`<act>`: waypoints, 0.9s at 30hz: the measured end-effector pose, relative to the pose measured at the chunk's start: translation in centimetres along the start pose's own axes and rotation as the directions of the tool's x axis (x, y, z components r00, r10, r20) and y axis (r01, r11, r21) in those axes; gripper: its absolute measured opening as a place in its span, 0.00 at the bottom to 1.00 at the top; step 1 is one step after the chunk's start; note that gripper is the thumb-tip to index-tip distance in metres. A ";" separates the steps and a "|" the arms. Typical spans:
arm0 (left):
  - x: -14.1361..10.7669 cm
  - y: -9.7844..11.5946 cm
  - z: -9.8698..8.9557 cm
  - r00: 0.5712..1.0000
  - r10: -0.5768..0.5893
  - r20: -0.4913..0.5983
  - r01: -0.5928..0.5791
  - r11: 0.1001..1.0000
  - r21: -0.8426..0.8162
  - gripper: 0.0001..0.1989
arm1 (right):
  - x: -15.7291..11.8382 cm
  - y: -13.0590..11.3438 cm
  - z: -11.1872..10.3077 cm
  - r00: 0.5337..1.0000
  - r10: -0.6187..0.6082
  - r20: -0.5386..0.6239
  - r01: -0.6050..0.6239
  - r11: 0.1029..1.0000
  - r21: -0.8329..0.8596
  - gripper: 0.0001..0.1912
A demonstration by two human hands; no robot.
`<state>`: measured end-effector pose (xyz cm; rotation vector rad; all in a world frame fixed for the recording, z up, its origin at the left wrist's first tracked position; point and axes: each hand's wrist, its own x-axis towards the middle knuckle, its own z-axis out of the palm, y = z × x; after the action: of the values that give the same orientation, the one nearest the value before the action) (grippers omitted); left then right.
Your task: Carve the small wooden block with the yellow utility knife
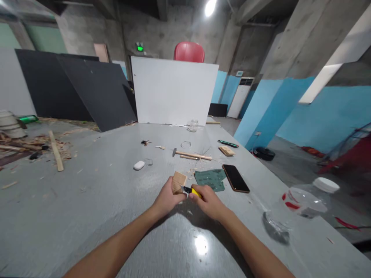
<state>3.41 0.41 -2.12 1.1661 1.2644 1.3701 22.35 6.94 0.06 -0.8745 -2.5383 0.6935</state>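
Just above the grey table (pixel 87 216), the left hand (pixel 166 200) is clamped around a small wooden block (pixel 179 181), while the right hand (pixel 209 201) grips a yellow utility knife (pixel 193 191), blade tip touching the block. Green sandpaper (pixel 211 179) and a black phone (pixel 235 178) lie just beyond; a hammer (pixel 191 155) farther off.

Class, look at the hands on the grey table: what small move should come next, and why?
Probably a short, shallow stroke of the yellow knife away from the left hand. The right hand has its tip against the edge of the small wood block, which the left hand holds off the table, fingers close to the blade.
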 end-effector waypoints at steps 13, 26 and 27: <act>1.3 -1.4 -1.1 0.965 -0.260 0.028 0.259 0.965 0.040 0.22 | 1.4 1.3 -0.6 0.968 0.251 0.026 -0.247 0.963 -0.111 0.25; 0.9 -2.7 -2.2 0.912 -0.295 0.286 0.326 0.943 -0.066 0.35 | -0.1 1.9 0.5 0.945 -0.008 -0.328 -0.036 0.991 -0.127 0.21; 0.8 -3.5 -2.2 0.891 -0.315 0.327 0.377 0.915 -0.146 0.39 | -0.2 2.1 0.8 0.920 -0.057 -0.388 0.007 0.992 -0.129 0.21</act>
<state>1.20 1.11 -5.60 0.9070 1.0263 0.9886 23.03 7.97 -1.79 -0.9071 -2.2452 0.3096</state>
